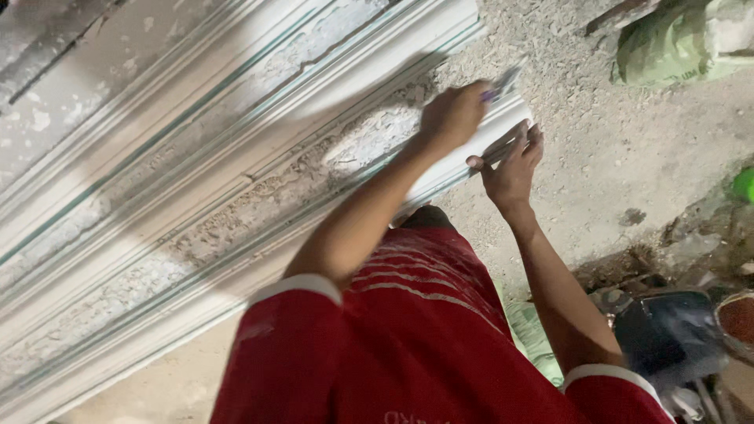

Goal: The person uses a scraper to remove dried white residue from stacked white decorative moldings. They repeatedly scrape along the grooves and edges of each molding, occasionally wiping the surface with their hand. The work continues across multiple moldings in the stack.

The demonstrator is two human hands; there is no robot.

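We see a dusty concrete floor (pixel 620 149) strewn with pale grit, and lying across it a stack of long white plaster mouldings (pixel 236 157), ribbed and crusted with dried plaster, running from lower left to upper right.

Our left hand (pixel 452 116) is closed on a thin scraping tool (pixel 504 82) with a purple bit at the grip — its blade points up and right, over the end of the nearest moulding. Our right hand (pixel 512 166) rests against that end, fingers together along the edge, thumb out; it braces rather than clamps. Both arms reach out from red sleeves with white cuffs.

A green sack (pixel 683 39) lies at upper right, contents unclear. At lower right sits a dark bucket (pixel 667 334) beside a rust-coloured bowl (pixel 738 318) — we cannot tell what is in them.
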